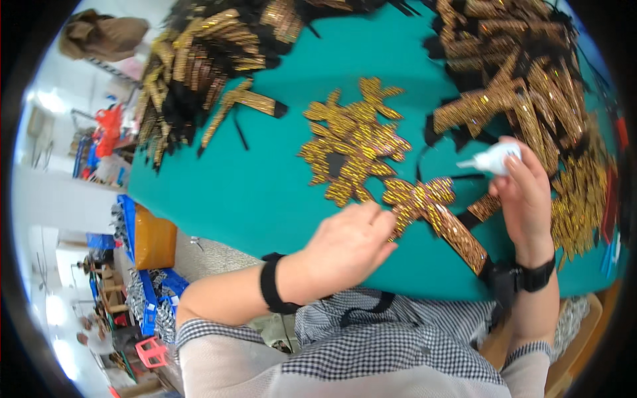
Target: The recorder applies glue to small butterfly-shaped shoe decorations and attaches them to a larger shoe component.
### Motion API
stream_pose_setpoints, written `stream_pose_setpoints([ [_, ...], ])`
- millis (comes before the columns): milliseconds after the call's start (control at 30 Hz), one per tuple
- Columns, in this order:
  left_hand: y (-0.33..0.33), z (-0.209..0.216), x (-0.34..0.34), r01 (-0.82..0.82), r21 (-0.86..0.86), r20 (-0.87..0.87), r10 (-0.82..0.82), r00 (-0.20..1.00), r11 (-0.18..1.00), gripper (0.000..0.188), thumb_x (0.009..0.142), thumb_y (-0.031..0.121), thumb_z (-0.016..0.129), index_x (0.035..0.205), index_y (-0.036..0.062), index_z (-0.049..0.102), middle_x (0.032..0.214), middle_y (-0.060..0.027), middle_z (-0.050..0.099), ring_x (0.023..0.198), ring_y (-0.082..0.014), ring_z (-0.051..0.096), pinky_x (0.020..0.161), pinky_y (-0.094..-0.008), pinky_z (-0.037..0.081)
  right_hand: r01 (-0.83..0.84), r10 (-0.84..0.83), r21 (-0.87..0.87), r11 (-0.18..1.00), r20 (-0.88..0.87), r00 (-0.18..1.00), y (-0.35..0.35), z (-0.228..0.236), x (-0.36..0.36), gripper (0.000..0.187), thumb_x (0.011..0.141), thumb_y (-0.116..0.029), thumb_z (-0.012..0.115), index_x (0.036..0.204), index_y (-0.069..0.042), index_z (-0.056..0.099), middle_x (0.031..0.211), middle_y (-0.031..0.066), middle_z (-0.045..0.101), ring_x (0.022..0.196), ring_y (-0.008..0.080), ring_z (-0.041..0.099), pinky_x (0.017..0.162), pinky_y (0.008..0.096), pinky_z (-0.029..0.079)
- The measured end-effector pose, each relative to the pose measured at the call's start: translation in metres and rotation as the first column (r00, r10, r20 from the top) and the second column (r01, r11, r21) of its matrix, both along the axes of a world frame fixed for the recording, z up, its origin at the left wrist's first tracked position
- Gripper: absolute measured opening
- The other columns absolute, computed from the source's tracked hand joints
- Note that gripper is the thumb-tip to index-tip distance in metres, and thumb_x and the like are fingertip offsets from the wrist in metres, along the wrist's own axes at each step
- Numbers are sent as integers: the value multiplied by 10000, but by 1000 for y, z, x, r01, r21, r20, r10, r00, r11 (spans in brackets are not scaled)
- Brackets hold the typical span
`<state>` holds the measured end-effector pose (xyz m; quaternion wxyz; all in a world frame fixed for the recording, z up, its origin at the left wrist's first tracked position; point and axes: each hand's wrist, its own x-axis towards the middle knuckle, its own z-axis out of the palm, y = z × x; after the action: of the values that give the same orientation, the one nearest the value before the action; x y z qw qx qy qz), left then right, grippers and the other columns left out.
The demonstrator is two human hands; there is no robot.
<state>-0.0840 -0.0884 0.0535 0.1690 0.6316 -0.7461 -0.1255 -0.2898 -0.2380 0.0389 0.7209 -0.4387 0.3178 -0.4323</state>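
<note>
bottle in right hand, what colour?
The bottle is white, seen best in the head view.

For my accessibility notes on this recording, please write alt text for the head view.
A person's right hand holds a small white nozzle-tipped bottle over a green tabletop, and the left hand is at a glittery gold bow. Glittery gold cutouts and piled gold-and-black strips lie beyond.

Passage at near left
A reach could cross the green tabletop point(206, 199); gold cutouts point(348, 142) block the middle, heaped strips point(212, 50) far left, piled bands point(484, 106) far right.
</note>
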Motion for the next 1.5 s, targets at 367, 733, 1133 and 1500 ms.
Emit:
stream_pose_setpoints([
  [367, -18, 31, 148, -438, -434, 11, 491, 871, 787, 138, 659, 104, 659, 708, 57, 539, 708, -88, 556, 721, -283, 546, 630, -368, 450, 78, -78, 9, 997, -6, 997, -6, -4, -5, 300, 853, -121, 518, 1110, 28, 476, 840, 55, 571, 611, 75, 513, 537, 232, 454],
  [733, -30, -11, 317, -741, -199, 227, 766, 602, 642, 170, 712, 222, 686, 798, 91, 618, 818, -101, 634, 785, -288, 591, 697, -388, 463, 67, -66, 7, 998, -27, 997, -6, -4, -1, 315, 842, -133, 534, 1108, 24, 474, 825, 56, 562, 594, 84, 503, 538, 240, 450],
  [1133, -57, 6, 234, -487, -351, 109, 551, 827, 800, 96, 713, 105, 665, 766, 33, 629, 824, -95, 584, 730, -241, 572, 644, -315, 458, -7, 4, 30, 1000, 103, 995, -12, -2, -5, 304, 846, -133, 535, 1099, 32, 498, 852, 50, 566, 634, 70, 490, 589, 250, 454],
  [1500, -100, -1, -86, 220, 110, -93, -210, 973, 969, 447, 709, 217, 672, 1035, -4, 461, 911, -179, 556, 873, -338, 550, 747, -392, 456, 80, -50, -57, 995, 403, 914, -16, 15, -25, 248, 866, -148, 496, 1048, 20, 514, 770, 19, 553, 633, 73, 509, 596, 254, 453],
])
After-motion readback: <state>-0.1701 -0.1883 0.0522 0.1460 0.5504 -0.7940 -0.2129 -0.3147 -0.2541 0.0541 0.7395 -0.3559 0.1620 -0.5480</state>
